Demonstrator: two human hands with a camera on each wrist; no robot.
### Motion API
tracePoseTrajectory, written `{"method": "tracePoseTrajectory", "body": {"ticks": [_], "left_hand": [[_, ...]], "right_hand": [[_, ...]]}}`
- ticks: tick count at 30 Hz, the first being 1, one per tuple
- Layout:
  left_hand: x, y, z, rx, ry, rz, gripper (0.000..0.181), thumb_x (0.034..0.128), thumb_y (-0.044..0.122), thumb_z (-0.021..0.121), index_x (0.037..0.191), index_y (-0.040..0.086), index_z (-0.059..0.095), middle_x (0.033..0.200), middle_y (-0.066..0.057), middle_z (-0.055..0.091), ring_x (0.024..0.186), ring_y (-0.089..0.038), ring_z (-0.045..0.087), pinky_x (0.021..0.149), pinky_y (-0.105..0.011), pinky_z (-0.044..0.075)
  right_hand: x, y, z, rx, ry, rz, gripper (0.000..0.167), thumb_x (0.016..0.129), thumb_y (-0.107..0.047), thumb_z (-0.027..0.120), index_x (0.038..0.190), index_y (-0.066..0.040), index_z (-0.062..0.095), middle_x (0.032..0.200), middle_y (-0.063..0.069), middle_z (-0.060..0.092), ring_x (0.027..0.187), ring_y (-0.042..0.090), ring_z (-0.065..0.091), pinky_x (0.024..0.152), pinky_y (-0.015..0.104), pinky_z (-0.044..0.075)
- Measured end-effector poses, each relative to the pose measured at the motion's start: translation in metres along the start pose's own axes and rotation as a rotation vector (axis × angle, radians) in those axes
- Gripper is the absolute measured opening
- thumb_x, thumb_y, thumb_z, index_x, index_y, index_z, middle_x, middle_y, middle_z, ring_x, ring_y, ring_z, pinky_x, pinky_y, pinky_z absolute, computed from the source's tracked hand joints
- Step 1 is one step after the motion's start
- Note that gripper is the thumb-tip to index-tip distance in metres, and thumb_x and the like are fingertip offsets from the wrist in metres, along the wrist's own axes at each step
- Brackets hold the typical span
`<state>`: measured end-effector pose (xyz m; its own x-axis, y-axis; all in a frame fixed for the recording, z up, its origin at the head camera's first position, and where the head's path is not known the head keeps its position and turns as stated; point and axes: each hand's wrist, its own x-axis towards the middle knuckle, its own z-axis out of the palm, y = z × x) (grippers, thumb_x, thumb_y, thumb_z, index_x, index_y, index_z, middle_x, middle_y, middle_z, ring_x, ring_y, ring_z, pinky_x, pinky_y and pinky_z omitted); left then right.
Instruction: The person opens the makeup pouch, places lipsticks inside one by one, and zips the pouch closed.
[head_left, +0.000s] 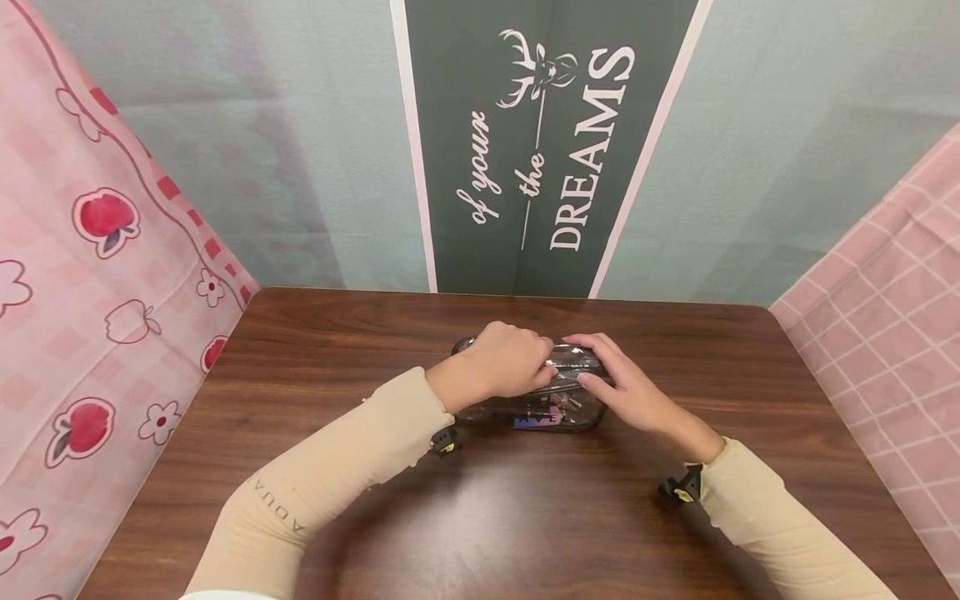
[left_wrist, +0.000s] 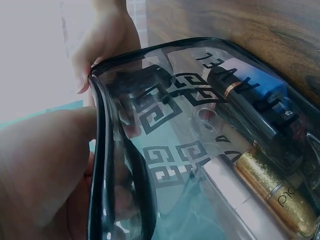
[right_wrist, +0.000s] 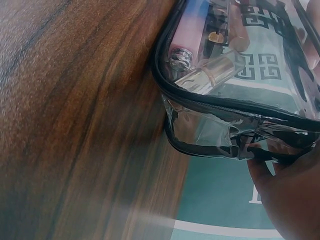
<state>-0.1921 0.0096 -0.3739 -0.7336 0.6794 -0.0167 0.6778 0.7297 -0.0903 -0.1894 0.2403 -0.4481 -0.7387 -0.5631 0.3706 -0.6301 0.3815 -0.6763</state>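
Observation:
A clear cosmetic bag (head_left: 540,410) with black piping stands on the table in the head view. My left hand (head_left: 504,358) lies over its top edge with curled fingers, gripping along the zipper line; the fingertips are partly hidden. At the bag's right end, my right hand (head_left: 626,385) holds the top corner between thumb and fingers. Through the plastic in the left wrist view show a black tube (left_wrist: 245,112), a glittery gold tube (left_wrist: 275,192), a silvery tube (left_wrist: 240,200) and a blue box-like item (left_wrist: 257,82). A pink-and-blue tube (right_wrist: 189,35) shows in the right wrist view.
The brown wood-grain table (head_left: 465,517) extends around the bag. Behind it hangs a grey-green cloth (head_left: 337,167) with printed lettering. Pink patterned cloths hang at the left (head_left: 112,333) and right (head_left: 900,350).

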Motion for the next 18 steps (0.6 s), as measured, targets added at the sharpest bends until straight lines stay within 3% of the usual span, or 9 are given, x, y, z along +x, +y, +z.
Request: {"method": "tracePoseTrajectory", "body": {"ticks": [6,12,18], "left_hand": [[0.002,0.0,0.001,0.057,0.026,0.007,0.029,0.1013,0.036,0.051,0.102,0.015,0.07,0.087,0.003,0.072,0.069,-0.012,0.065,0.059,-0.033,0.052],[0.007,0.004,-0.001,0.206,0.053,0.033,0.029,0.098,0.039,0.053,0.089,0.02,0.073,0.079,0.005,0.072,0.062,-0.011,0.062,0.055,-0.032,0.051],[0.01,0.006,-0.005,0.24,0.006,0.032,0.028,0.097,0.039,0.055,0.088,0.021,0.074,0.079,0.005,0.072,0.063,-0.012,0.063,0.058,-0.032,0.052]], "right_hand": [[0.001,0.0,-0.001,0.003,0.004,-0.005,0.05,0.097,0.002,0.061,0.144,-0.003,0.048,0.133,0.005,0.052,0.113,0.017,0.051,0.096,0.019,0.039],[0.001,0.0,-0.001,0.0,0.004,-0.001,0.049,0.097,0.001,0.061,0.144,-0.004,0.049,0.133,0.005,0.053,0.113,0.017,0.051,0.097,0.02,0.038],[0.001,0.0,-0.001,-0.004,0.001,0.013,0.048,0.098,0.0,0.061,0.144,-0.005,0.049,0.133,0.005,0.053,0.113,0.018,0.051,0.096,0.021,0.039]]}}
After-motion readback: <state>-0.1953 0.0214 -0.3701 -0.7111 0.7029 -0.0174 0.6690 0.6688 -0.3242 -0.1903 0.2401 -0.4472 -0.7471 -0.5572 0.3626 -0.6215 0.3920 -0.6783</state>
